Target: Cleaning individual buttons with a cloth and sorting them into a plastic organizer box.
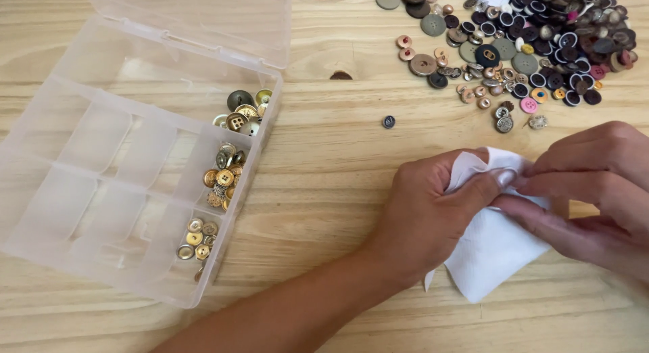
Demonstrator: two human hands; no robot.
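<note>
Both hands meet over a white paper napkin point(490, 248) near the table's front edge: the left hand point(422, 218) bunches its upper corner between thumb and fingers, and the right hand point(595, 191) pinches the same fold with pressed-together fingertips. Whether a button sits inside the fold I cannot tell. If one does, a loose pinch could let it drop and roll across the smooth wooden table point(324, 191), and thin paper rubbed hard may tear. Off to the left lies a clear plastic organiser box point(101, 163), lid open, with gold and metal-look buttons point(226, 177) in its three right-hand compartments and the other cells bare. Beyond the hands a single small dark button point(389, 122) lies apart, easy to overlook. Farthest off, at upper right, a loose heap of mixed buttons point(534, 42) spreads wide; a sweeping sleeve or wrist could scatter its near edge
</note>
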